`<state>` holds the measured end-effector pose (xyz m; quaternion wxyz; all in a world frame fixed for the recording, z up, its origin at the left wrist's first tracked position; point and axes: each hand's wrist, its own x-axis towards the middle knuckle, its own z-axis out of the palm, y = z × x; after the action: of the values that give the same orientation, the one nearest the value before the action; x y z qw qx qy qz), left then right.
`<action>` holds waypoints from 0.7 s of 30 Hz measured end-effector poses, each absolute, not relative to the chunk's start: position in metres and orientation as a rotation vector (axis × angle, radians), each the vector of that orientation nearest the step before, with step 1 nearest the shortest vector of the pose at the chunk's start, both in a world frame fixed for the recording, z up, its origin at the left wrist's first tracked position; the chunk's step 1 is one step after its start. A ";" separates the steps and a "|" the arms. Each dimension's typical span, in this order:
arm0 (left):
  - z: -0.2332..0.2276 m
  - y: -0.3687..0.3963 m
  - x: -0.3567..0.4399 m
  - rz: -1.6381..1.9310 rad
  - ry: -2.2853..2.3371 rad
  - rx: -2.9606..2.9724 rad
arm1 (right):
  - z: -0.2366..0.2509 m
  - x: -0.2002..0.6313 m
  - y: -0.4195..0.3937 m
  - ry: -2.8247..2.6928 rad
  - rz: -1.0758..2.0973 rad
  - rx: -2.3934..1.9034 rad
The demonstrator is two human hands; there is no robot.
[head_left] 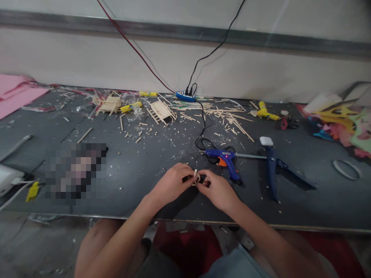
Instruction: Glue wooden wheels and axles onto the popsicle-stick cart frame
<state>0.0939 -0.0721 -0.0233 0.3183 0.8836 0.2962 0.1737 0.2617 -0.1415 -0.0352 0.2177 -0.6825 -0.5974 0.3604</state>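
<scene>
Close to the table's front edge, my left hand [177, 180] and my right hand [216, 186] meet with bent fingers. Between their fingertips they pinch a small pale wooden piece [195, 173], with a short peg sticking up; the fingers cover most of it, so its full shape is hidden. Just beyond my right hand lies a blue hot glue gun [226, 157] with an orange trigger and a small red light lit. A glue stick [251, 156] pokes out of its back end.
Pale sticks [232, 119] and offcuts litter the back, near small stick-built structures [160, 111] and a blue power strip [185, 96]. To the right are a blue cutter-like tool [272, 173], a white case [266, 141] and a ring [347, 170]. A blurred-out object [78, 170] lies left.
</scene>
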 end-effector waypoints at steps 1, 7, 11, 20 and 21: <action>-0.023 -0.072 0.094 0.464 0.779 2.328 | -0.034 0.262 -0.142 -1.650 1.002 -1.893; -0.021 -0.070 0.093 0.468 0.760 2.338 | -0.031 0.261 -0.141 -1.648 0.998 -1.910; -0.019 -0.069 0.093 0.451 0.745 2.349 | -0.033 0.261 -0.141 -1.649 0.990 -1.913; -0.021 -0.069 0.092 0.442 0.738 2.357 | -0.034 0.261 -0.141 -1.656 0.983 -1.896; -0.022 -0.069 0.092 0.441 0.737 2.355 | -0.033 0.261 -0.142 -1.654 0.985 -1.894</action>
<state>0.0918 -0.0693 -0.0216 0.3122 0.8925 0.2791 0.1672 0.2607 -0.1415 -0.0334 0.2186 -0.6844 -0.5977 0.3559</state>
